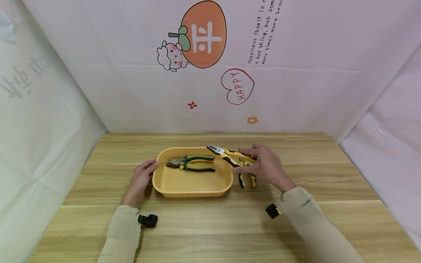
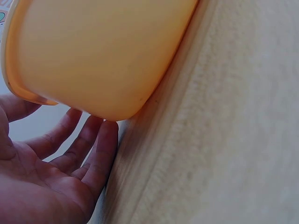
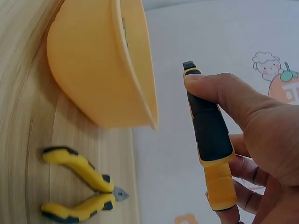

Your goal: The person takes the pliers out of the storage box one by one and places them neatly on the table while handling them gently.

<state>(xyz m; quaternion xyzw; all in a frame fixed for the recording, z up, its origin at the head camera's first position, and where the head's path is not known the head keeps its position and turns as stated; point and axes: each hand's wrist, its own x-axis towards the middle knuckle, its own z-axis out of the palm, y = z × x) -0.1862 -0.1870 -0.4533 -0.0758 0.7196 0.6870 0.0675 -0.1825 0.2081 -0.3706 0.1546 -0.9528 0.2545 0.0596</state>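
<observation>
My right hand [image 1: 268, 166] holds combination pliers [image 1: 227, 152] with yellow-and-black handles above the right rim of a yellow plastic basin [image 1: 190, 188]. Their silver jaws point left over the basin. In the right wrist view the thumb presses one black-and-yellow handle [image 3: 210, 126], with other fingers partly hidden behind. At the basin's left side, my left hand [image 1: 141, 180] rests its fingertips [image 2: 110, 133] against the outer wall. Inside the basin lie green-handled pliers [image 1: 198, 157] and another pair with yellow-green handles [image 1: 198, 167], side by side, heads left.
Smaller yellow-and-black cutting pliers [image 3: 86, 184] lie on the wooden table [image 1: 204, 226], just right of the basin and below my right hand. A white printed cloth [image 1: 289, 98] stands behind the table, with more cloth on both sides.
</observation>
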